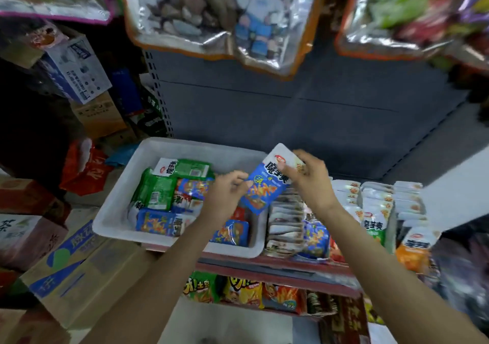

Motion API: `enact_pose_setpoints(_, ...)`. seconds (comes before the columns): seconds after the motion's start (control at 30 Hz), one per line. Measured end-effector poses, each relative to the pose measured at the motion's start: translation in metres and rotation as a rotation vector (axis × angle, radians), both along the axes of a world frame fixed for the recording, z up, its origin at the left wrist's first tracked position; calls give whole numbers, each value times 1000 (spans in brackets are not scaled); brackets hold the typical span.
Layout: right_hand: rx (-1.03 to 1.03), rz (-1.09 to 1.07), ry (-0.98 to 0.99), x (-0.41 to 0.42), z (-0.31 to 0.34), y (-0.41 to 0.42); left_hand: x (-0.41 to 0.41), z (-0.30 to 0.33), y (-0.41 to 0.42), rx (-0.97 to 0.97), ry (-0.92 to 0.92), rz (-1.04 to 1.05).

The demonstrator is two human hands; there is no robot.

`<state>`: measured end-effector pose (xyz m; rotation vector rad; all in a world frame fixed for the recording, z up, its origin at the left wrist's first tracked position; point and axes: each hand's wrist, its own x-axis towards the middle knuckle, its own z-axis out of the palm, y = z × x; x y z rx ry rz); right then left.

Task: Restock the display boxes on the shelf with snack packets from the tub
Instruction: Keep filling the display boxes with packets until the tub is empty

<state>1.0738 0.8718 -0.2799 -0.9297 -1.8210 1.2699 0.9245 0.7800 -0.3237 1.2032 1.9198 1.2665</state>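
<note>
Right hand [308,178] pinching a glossy blue-and-white snack packet [267,182] above the tub's right rim, left hand [227,192] touching its lower edge, fingers curled, rectangular white plastic tub [116,211] holding crinkly green and blue packets, upright packets filling display boxes [287,227] rightward

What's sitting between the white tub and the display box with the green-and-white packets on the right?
In the head view, between the white tub and the green-and-white packets stands a display box row of blue packets, under the right hand.

2 bare forearms reach in from below, no sleeves showing, left hand [225,192] and right hand [311,177] ungloved.
</note>
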Motion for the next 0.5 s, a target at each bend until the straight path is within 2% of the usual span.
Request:
enact_pose_setpoints(0.13, -1, -70, 25, 61, 18, 20, 53, 11, 29, -4, -14, -109)
enact_pose_setpoints(0.2, 29, -137, 2, 88, 24, 32, 74, 9, 40, -32, 66, -176)
enact_pose_setpoints(0.37, 105, -248, -92, 132, 21, 53, 103, -6, 47, -193, 598, -368)
enact_pose_setpoints(0.5, 163, -358, -84, 142, 12, 64, 116, -8, 54, -337, 961, -463)
